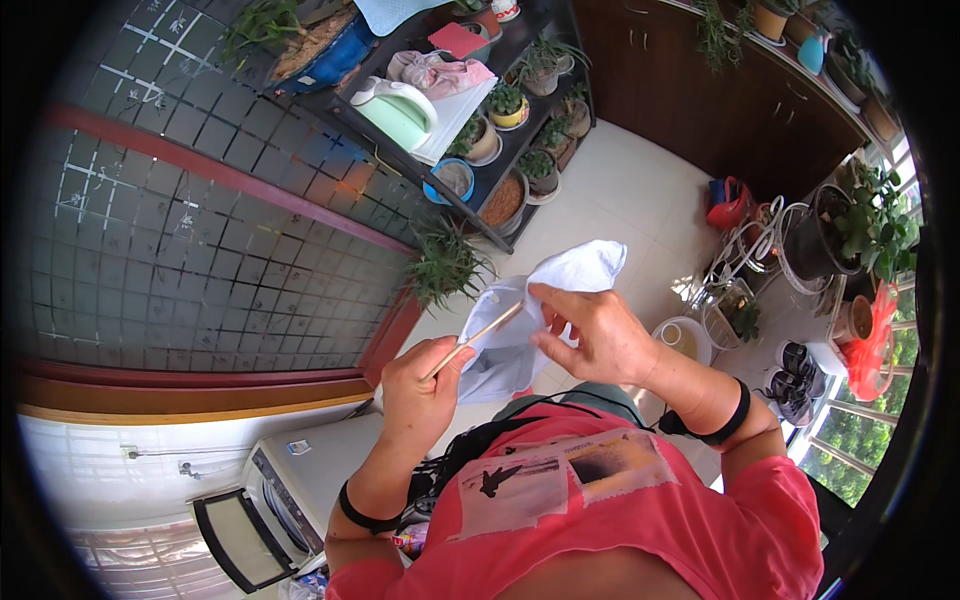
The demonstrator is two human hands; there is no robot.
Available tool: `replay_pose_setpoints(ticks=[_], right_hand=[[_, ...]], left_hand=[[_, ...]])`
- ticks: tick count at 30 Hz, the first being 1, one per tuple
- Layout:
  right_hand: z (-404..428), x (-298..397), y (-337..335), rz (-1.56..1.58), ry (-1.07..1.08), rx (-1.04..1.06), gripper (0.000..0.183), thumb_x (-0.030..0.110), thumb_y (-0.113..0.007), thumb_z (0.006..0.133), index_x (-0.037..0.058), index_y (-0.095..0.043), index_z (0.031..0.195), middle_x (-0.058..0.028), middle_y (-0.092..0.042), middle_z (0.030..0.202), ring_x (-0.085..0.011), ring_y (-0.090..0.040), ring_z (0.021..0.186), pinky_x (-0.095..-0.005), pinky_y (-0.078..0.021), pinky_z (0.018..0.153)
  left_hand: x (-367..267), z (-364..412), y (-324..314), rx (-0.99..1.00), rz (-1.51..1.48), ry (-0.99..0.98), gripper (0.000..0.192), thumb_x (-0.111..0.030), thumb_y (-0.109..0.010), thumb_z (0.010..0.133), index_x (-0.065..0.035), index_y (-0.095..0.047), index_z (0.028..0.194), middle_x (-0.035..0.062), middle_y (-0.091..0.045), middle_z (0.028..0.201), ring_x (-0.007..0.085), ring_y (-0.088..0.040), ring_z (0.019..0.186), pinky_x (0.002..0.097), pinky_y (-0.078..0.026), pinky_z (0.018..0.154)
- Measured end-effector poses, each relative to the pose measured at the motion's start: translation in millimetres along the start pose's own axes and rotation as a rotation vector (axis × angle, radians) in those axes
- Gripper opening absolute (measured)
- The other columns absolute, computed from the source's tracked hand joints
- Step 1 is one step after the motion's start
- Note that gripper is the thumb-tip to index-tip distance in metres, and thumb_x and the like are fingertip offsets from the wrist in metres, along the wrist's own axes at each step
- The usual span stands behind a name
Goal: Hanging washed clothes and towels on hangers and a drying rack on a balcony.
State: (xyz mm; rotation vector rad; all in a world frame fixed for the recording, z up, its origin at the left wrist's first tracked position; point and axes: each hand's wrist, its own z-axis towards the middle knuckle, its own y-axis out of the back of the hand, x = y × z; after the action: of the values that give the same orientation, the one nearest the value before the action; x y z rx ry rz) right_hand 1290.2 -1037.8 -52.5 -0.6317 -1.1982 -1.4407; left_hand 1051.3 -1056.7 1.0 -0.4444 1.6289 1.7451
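Observation:
Low in front of my chest, my left hand (424, 379) grips a thin wooden stick (487, 330) that slants up and to the right. A white cloth (577, 266) hangs between my two hands; it looks like a bag or garment, and its exact kind is unclear. The stick's far end lies against the cloth, near my right fingers. With its fingertips on the folded upper part of the cloth is my right hand (604, 334), its thumb a little apart. Part of the cloth is hidden behind that hand.
A dark shelf (495, 244) holds several potted plants and a pale green kettle-like appliance (397, 116). On the right are a metal plant stand (720, 277), a white bucket (701, 337) and black shoes (795, 382). A washing machine (330, 450) has its lid (244, 536) raised.

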Motion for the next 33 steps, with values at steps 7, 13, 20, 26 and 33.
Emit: replay_pose_setpoints(ticks=[7, 13, 20, 26, 33], right_hand=[[20, -7, 57, -0.5, 0.502, -0.137, 0.025, 0.006, -0.071, 0.074, 0.0051, -0.07, 0.099, -0.0071, -0.065, 0.091, -0.0262, -0.06, 0.086, -0.0372, -0.0435, 0.078], [15, -21, 72, -0.352, 0.323, -0.233, 0.011, 0.009, -0.07, 0.078, 0.0043, -0.062, 0.085, -0.0085, -0.06, 0.08, -0.0275, -0.056, 0.077, -0.0361, -0.0387, 0.076], [4, -45, 131, -0.274, 0.2, -0.378, 0.006, 0.004, -0.059, 0.091, -0.0009, -0.059, 0.088, -0.0058, -0.055, 0.083, -0.0171, -0.051, 0.08, -0.0267, -0.0404, 0.075], [-5, -51, 160, -0.197, 0.156, -0.464, 0.009, 0.008, -0.064, 0.09, -0.0011, -0.061, 0.091, -0.0054, -0.057, 0.083, -0.0181, -0.052, 0.081, -0.0273, -0.0414, 0.076], [-4, -30, 175, -0.308, 0.196, -0.551, 0.006, 0.005, -0.063, 0.089, -0.0012, -0.062, 0.091, -0.006, -0.059, 0.085, -0.0189, -0.053, 0.082, -0.0276, -0.0417, 0.076]], left_hand=[[-6, -4, 7, -0.103, -0.086, -0.081, 0.011, -0.002, -0.072, 0.084, 0.0043, -0.067, 0.092, 0.0099, -0.062, 0.068, 0.0098, -0.054, 0.058, 0.0248, -0.04, 0.051], [-23, -1, 39, -0.032, 0.135, -0.051, 0.025, -0.026, -0.073, 0.086, -0.0029, -0.069, 0.095, 0.0072, -0.066, 0.076, 0.0186, -0.057, 0.056, 0.0296, -0.044, 0.054], [16, -11, 54, 0.007, -0.091, 0.045, 0.022, -0.018, -0.071, 0.086, -0.0019, -0.065, 0.1, 0.0104, -0.063, 0.087, 0.0212, -0.058, 0.078, 0.0322, -0.047, 0.069], [30, 10, 53, -0.123, 0.155, -0.019, 0.008, -0.01, -0.065, 0.087, -0.0023, -0.067, 0.089, 0.0093, -0.062, 0.078, 0.0241, -0.057, 0.077, 0.0336, -0.047, 0.07], [7, 51, 31, -0.097, -0.19, -0.151, 0.024, -0.021, -0.054, 0.099, -0.0012, -0.062, 0.111, 0.0087, -0.065, 0.103, 0.0165, -0.06, 0.096, 0.0316, -0.047, 0.083]])
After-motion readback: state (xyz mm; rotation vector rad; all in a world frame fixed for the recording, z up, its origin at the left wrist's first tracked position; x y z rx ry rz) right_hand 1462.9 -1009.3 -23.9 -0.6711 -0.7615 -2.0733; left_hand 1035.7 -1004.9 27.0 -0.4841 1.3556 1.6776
